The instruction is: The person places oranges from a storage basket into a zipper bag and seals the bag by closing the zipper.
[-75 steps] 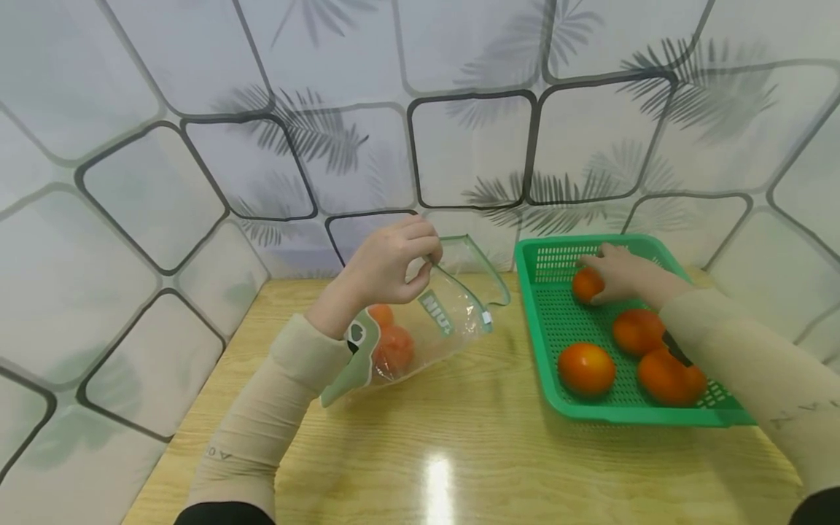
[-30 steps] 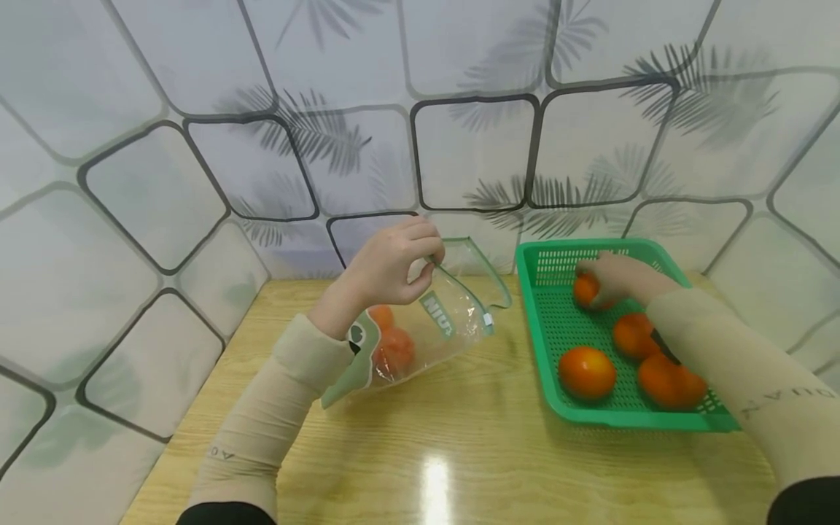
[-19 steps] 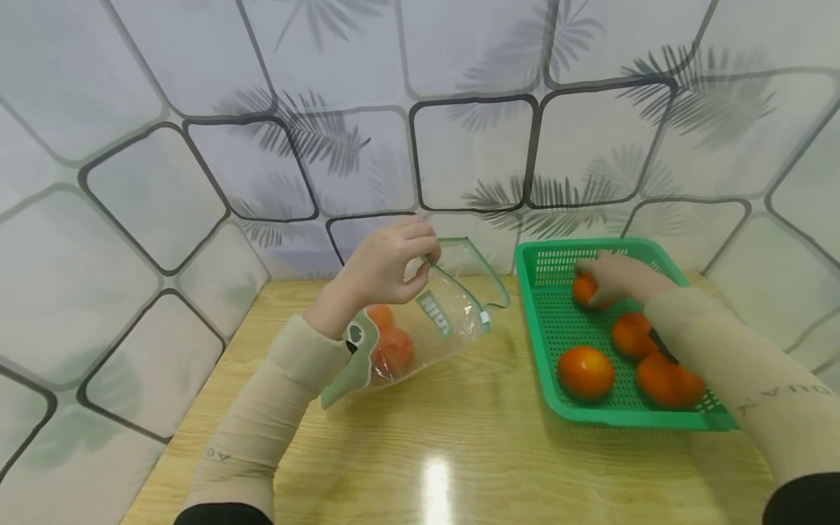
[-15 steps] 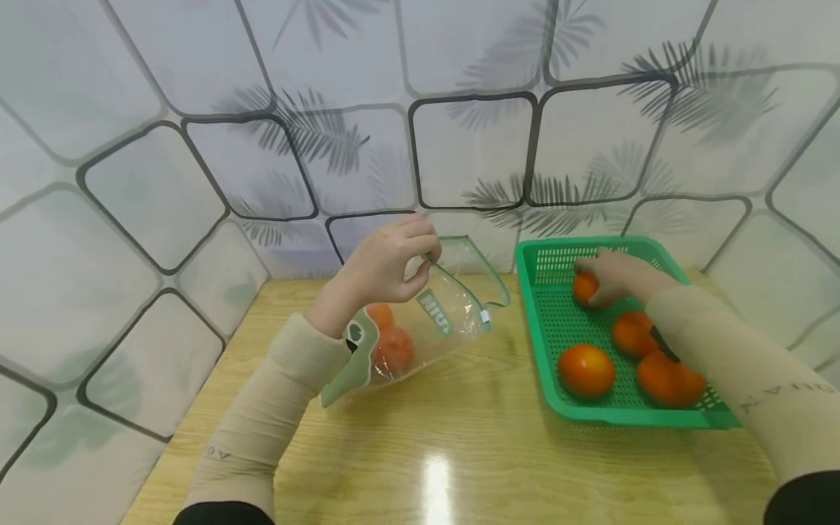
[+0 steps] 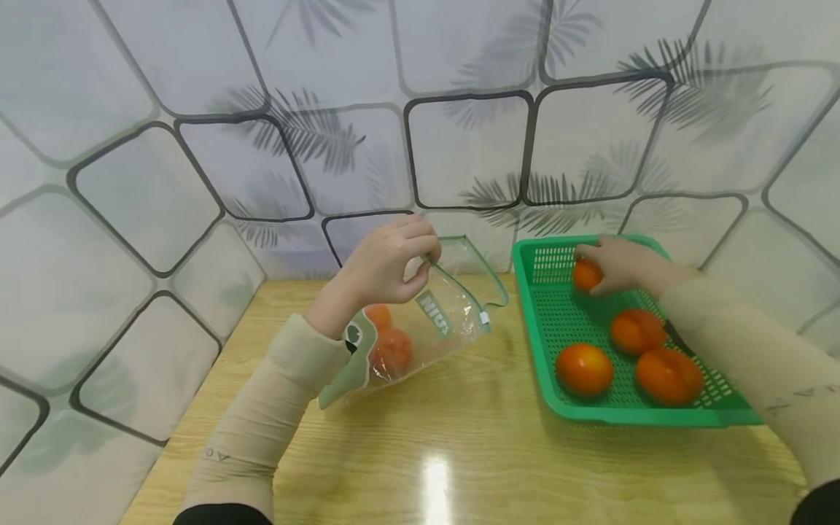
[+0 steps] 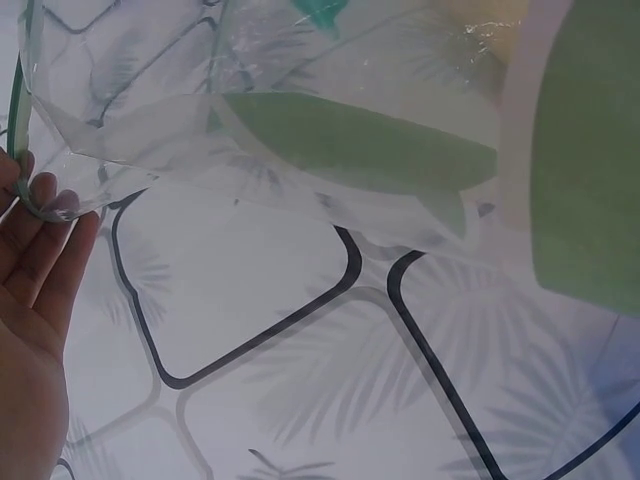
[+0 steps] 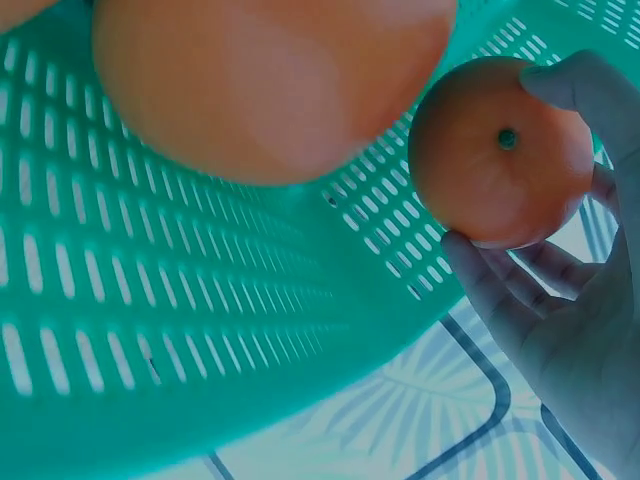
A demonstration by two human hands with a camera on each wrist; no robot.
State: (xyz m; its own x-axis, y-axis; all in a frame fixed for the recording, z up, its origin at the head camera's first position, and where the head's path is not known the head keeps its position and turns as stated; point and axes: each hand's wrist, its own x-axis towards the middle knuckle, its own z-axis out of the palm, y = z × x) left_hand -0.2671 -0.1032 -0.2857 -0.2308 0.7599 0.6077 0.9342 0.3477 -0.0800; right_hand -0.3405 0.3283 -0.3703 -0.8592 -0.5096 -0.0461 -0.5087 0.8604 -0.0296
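My left hand point(image 5: 397, 259) pinches the green-edged rim of a clear zip bag point(image 5: 459, 310), keeping its mouth spread; the left wrist view shows the fingertips at that edge. Inside the bag lie orange fruits point(image 5: 392, 351), with a white slider at the end of the zip. In the green basket, my right hand point(image 5: 617, 264) holds a small orange point(image 7: 505, 155) near the back wall. Thumb and fingers curl round the fruit, and its green stem button shows in the right wrist view.
Three larger orange-red fruits, a front-left one point(image 5: 584, 370), a middle one point(image 5: 636, 332) and a front-right one point(image 5: 669, 377), lie in the basket point(image 5: 646, 417). The wooden table point(image 5: 367, 452) meets a patterned wall point(image 5: 472, 153) behind.
My right hand reached round the orange and has now raised it slightly toward the basket's back rim. The left hand and the bag have stayed nearly still.
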